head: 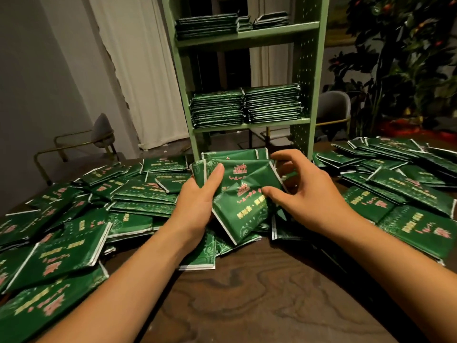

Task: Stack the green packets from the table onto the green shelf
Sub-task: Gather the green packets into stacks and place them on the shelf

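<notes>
Several green packets with gold and pink print lie scattered over the dark wooden table (242, 288). My left hand (197, 201) grips a bunch of green packets (237, 184) from the left, thumb on top. My right hand (299, 194) holds the same bunch from the right, thumb pressing a packet's face and fingers curled over the far edge. The green shelf (306, 78) stands at the table's back, just beyond the bunch. Two neat stacks of packets (247, 107) fill its lower board, and lower stacks (207, 26) sit on the board above.
Loose packets pile up on the left (61, 243) and on the right (408, 191) of my arms. A grey chair with a brass frame (99, 137) stands behind the table at the left, another chair (333, 107) and a leafy plant (400, 58) at the right.
</notes>
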Tool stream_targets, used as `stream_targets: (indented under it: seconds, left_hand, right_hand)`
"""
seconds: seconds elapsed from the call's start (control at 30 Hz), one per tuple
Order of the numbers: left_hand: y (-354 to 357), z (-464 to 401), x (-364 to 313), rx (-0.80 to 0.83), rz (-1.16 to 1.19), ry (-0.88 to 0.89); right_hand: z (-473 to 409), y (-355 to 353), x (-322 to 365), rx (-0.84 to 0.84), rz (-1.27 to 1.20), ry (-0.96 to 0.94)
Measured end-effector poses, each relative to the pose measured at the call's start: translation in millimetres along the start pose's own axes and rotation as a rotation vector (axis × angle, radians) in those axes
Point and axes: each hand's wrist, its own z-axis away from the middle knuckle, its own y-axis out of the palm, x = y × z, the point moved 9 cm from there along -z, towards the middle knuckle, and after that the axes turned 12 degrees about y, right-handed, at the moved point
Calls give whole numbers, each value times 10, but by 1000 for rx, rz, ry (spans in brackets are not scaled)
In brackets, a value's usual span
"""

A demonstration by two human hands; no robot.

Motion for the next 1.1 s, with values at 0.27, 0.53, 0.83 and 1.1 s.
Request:
stream_targets:
  seconds: [0.27,0.53,0.83,1.1]
  left_hand:
    - [-43,36,4,-91,245,-37]
    - [67,146,-93,24,329,-64]
    - [97,191,-158,101,47,118]
    - [-61,43,-297,-44,43,212]
  right_hand:
    - [-87,49,-173,42,-179,131]
    - [53,120,-86,51,-254,148]
    - [74,62,-51,40,-401,166]
    - [12,80,51,87,-459,108]
